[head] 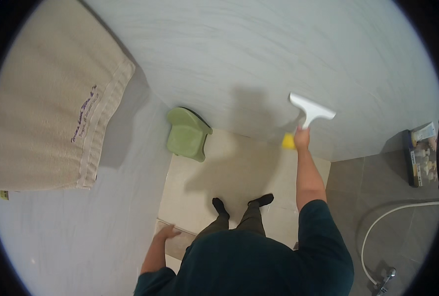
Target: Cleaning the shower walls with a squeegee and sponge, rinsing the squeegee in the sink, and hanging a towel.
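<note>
My right hand [302, 138] is stretched forward and closed around the handle of a white squeegee [311, 109]. The squeegee's wide head is at the pale marbled wall [212, 55]; I cannot tell whether the blade touches it. A small yellow piece [288, 141] shows beside my right hand, and whether it is held or hangs from the handle is unclear. Low on the left, my left hand [168, 232] hangs near my side with fingers loosely bent and nothing seen in it.
A green plastic stool [186, 135] stands in the floor corner. A beige towel [56, 96] hangs at the left. On the grey tiled wall [349, 181] at the right are a dark shelf of bottles [423, 159], a white shower hose [367, 233] and a chrome tap [388, 277].
</note>
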A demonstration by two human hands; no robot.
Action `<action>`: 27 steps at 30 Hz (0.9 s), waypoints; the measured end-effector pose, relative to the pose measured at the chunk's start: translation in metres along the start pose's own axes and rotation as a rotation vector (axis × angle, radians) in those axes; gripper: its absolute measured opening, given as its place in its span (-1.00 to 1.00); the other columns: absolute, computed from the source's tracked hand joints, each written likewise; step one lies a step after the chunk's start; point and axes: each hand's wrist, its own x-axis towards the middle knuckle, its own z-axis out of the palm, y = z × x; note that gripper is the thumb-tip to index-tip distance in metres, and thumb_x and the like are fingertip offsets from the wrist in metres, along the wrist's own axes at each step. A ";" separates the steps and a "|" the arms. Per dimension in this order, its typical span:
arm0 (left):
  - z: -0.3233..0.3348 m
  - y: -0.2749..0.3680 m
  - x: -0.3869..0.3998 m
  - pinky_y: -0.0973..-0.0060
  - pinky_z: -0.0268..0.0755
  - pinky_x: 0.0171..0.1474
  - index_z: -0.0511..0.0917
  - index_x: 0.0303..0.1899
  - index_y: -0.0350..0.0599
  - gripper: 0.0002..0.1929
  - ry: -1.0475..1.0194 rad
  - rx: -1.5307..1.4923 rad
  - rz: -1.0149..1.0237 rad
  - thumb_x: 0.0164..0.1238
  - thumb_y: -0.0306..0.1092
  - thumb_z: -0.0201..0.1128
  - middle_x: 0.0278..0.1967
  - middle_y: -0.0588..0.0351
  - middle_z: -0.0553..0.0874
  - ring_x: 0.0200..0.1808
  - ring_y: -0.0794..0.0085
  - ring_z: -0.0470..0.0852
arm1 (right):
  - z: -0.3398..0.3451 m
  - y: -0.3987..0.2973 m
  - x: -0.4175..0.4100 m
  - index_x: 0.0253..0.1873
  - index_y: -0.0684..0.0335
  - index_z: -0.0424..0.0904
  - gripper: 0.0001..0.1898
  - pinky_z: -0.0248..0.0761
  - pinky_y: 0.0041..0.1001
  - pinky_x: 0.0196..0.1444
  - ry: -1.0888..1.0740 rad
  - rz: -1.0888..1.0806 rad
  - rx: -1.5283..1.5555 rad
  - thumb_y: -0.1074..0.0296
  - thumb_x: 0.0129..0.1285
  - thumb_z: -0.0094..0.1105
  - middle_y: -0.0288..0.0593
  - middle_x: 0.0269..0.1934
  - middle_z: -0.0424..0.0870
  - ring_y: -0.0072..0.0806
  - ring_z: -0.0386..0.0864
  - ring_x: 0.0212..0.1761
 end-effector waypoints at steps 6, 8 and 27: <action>0.092 -0.062 -0.101 0.17 0.35 0.31 0.49 0.24 -0.33 -0.32 -0.049 -0.912 -0.657 0.29 0.09 0.21 0.29 -0.32 0.48 0.25 -0.13 0.52 | 0.010 0.106 -0.154 -0.03 0.30 0.56 -0.61 0.48 -0.06 0.05 -0.142 0.338 -0.431 0.02 0.40 0.07 0.18 -0.09 0.70 0.10 0.65 0.01; 0.114 -0.076 -0.117 0.17 0.43 0.23 0.53 0.19 -0.32 -0.40 -0.229 -0.704 -0.653 0.31 0.03 0.20 0.20 -0.31 0.57 0.13 -0.11 0.62 | 0.013 0.042 -0.175 -0.01 0.27 0.53 -0.65 0.48 -0.05 0.02 -0.209 0.175 -0.447 0.06 0.39 0.09 0.13 -0.08 0.70 0.08 0.65 -0.01; 0.017 0.088 -0.030 0.33 0.46 0.18 0.42 0.27 -0.29 -0.52 0.270 -0.920 -0.098 0.45 -0.20 0.19 0.14 -0.17 0.63 0.14 0.15 0.64 | 0.164 -0.095 -0.019 -0.11 0.25 0.58 -0.84 0.62 -0.19 -0.17 -0.426 -0.672 -0.839 0.41 0.33 -0.01 0.03 -0.24 0.73 -0.08 0.73 -0.18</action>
